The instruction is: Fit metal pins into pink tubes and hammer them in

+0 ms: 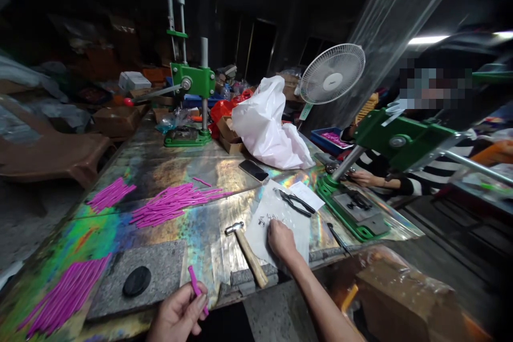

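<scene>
Between the thumb and fingers of my left hand (182, 310) is a short magenta stick (194, 283), held upright near the table's front edge. My right hand (280, 238) rests on a white sheet (298, 232), its fingers curled down at several small metal pieces (262, 220); whether it grips one is hidden. A hammer (249, 256) with a wooden handle lies left of that hand, and black-handled pliers (296, 203) lie beyond it. Magenta sticks form a large pile (172, 203), a small pile (110, 194) and a front-left pile (66, 296).
A stone slab (164, 267) carries a black disc (137, 281). Green presses stand at the back (192, 80) and right (401, 136). A phone (253, 170), a white bag (268, 128) and a fan (332, 80) are farther back. A person's hand (366, 178) is beside the right press.
</scene>
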`<state>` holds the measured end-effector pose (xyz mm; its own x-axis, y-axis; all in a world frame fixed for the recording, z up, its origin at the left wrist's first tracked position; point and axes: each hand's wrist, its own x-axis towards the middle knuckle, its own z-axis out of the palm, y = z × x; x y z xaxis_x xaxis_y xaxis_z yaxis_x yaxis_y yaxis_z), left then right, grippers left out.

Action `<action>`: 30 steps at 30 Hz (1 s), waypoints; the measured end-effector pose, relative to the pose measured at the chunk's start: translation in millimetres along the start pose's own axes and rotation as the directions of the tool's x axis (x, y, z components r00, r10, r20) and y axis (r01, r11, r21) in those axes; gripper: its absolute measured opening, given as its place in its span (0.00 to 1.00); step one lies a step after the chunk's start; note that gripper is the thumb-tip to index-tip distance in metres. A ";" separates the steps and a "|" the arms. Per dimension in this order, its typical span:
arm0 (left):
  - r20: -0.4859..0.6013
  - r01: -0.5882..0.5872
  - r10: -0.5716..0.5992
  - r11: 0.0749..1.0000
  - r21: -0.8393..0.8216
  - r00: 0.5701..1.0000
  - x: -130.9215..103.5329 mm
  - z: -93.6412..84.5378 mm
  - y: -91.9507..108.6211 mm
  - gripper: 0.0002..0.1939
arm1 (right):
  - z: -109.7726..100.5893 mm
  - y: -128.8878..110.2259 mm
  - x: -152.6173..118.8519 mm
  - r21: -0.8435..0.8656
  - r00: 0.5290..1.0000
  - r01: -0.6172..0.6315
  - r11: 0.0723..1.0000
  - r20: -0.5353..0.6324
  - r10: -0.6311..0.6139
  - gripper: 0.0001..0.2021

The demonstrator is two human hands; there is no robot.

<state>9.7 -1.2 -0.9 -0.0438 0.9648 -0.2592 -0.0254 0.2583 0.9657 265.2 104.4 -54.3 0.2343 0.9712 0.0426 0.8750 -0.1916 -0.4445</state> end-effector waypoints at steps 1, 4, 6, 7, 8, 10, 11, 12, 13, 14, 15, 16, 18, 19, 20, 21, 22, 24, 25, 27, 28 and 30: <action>0.004 -0.003 0.003 1.000 -0.001 1.000 0.5 -0.3 -1.2 0.22 | -2.3 -0.4 -1.9 0.039 1.000 0.010 0.999 -0.006 -0.009 0.05; 0.016 -0.010 0.010 1.000 -0.018 1.000 3.9 -4.3 -5.1 0.22 | -10.4 -5.3 -13.1 0.189 0.999 0.043 0.981 -0.031 -0.038 0.06; 0.049 0.007 -0.005 0.999 -0.032 0.999 7.3 -8.1 -5.5 0.22 | -15.2 -12.6 -24.5 0.309 0.997 0.072 0.948 -0.046 -0.061 0.06; 0.069 0.017 -0.014 0.999 -0.038 0.998 8.8 -9.7 -4.3 0.21 | -17.3 -17.5 -31.0 0.369 0.996 0.088 0.925 -0.050 -0.075 0.07; 0.087 0.028 -0.024 0.999 -0.041 0.996 10.0 -10.8 -2.1 0.21 | -19.1 -23.3 -37.6 0.428 0.995 0.103 0.898 -0.050 -0.090 0.08; 0.105 0.040 -0.035 0.998 -0.052 0.994 11.2 -11.2 5.2 0.20 | -22.6 -37.1 -51.0 0.536 0.992 0.124 0.835 -0.036 -0.124 0.09; 0.104 0.039 -0.033 0.997 -0.062 0.994 11.2 -10.6 9.7 0.19 | -24.3 -44.7 -57.4 0.583 0.990 0.128 0.803 -0.022 -0.141 0.09; 0.103 0.038 -0.030 0.997 -0.073 0.994 10.9 -9.6 14.3 0.19 | -26.0 -52.5 -63.6 0.622 0.987 0.128 0.772 -0.006 -0.160 0.10; 0.101 0.036 -0.028 0.996 -0.086 0.995 10.3 -8.5 18.7 0.19 | -27.6 -60.3 -69.6 0.652 0.984 0.128 0.747 0.012 -0.179 0.10; 0.100 0.032 -0.022 0.994 -0.100 0.995 9.6 -7.5 22.7 0.19 | -29.1 -67.8 -75.2 0.685 0.980 0.120 0.719 0.035 -0.197 0.11; 0.099 0.025 -0.014 0.993 -0.113 0.995 8.8 -6.6 26.0 0.18 | -30.4 -75.0 -80.5 0.726 0.976 0.100 0.681 0.063 -0.210 0.11; 0.098 0.018 -0.006 0.992 -0.127 0.995 7.9 -6.0 28.6 0.18 | -31.2 -81.7 -85.5 0.772 0.970 0.067 0.632 0.097 -0.221 0.11; 0.098 0.008 0.008 0.987 -0.162 0.995 6.0 -5.6 32.2 0.17 | -31.6 -93.4 -94.7 0.857 0.955 -0.024 0.515 0.172 -0.243 0.11; 0.098 0.006 0.013 0.982 -0.187 0.995 5.1 -5.7 33.2 0.16 | -31.0 -98.5 -99.0 0.885 0.944 -0.070 0.460 0.208 -0.256 0.11; 0.096 0.006 0.016 0.976 -0.219 0.995 4.3 -5.8 34.0 0.15 | -30.0 -103.2 -103.0 0.904 0.934 -0.104 0.414 0.232 -0.273 0.11; 0.094 0.009 0.016 0.966 -0.259 0.995 3.6 -6.1 34.5 0.14 | -28.6 -107.4 -106.9 0.916 0.924 -0.122 0.382 0.245 -0.294 0.11; 0.092 0.016 0.012 0.952 -0.306 0.996 3.1 -6.3 34.9 0.14 | -26.9 -111.3 -110.5 0.927 0.915 -0.133 0.350 0.251 -0.315 0.11; 0.088 0.041 -0.006 0.913 -0.405 0.996 2.3 -6.9 35.4 0.13 | -23.3 -118.2 -116.8 0.945 0.904 -0.151 0.291 0.251 -0.346 0.10; 0.087 0.056 -0.019 0.893 -0.446 0.996 2.1 -7.2 35.6 0.13 | -21.6 -121.2 -119.5 0.949 0.900 -0.162 0.271 0.254 -0.354 0.10; 0.086 0.082 -0.045 0.861 -0.503 0.995 1.9 -7.9 35.4 0.13 | -18.9 -126.4 -123.7 0.947 0.892 -0.188 0.261 0.276 -0.359 0.10; 0.084 0.089 -0.053 0.850 -0.520 0.995 1.8 -8.2 35.1 0.13 | -18.1 -128.5 -125.2 0.944 0.888 -0.198 0.264 0.287 -0.359 0.10; 0.082 0.089 -0.053 0.835 -0.542 0.995 1.6 -8.8 33.8 0.13 | -17.3 -131.8 -126.9 0.940 0.884 -0.210 0.269 0.300 -0.359 0.11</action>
<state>0.0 8.6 31.1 0.0395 0.9505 -0.3082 -0.5667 0.2754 0.7765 127.5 4.0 14.4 -0.2341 0.9696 -0.0716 -0.2119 -0.1228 -0.9695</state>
